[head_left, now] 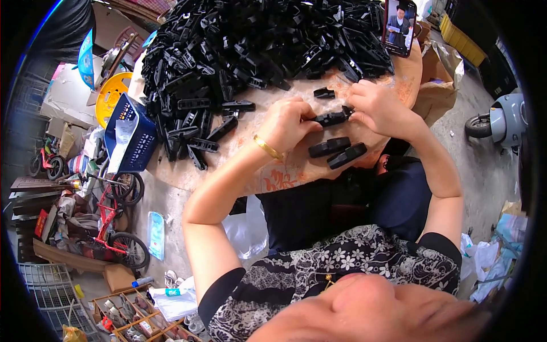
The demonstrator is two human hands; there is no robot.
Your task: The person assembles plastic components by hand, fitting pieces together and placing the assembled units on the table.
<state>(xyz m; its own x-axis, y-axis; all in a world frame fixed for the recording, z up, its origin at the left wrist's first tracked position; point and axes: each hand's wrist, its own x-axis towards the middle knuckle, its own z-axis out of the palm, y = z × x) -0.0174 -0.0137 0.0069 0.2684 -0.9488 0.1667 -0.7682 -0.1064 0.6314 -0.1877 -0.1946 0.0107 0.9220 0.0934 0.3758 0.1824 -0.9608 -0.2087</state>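
Observation:
Between my two hands lies a black plastic part [330, 118], long and narrow, just over the tabletop. At its left end the thumb and fingers of my left hand [286, 123] pinch it. My right hand [380, 108] is closed on its right end, where a small piece sticks up. Two longer black plastic pieces [329, 147] rest side by side on the near side of my hands. Beyond the held part sits a short black piece [324, 93]. A large heap of similar black plastic parts [228, 51] covers the far side of the table.
The round, worn tabletop [250, 148] carries a phone [399, 28] standing at the far right. A blue plastic basket [132, 134] is at the left edge. Around the table are a red bicycle [108, 214], a paper bag [441, 74] and a grey scooter [507, 122].

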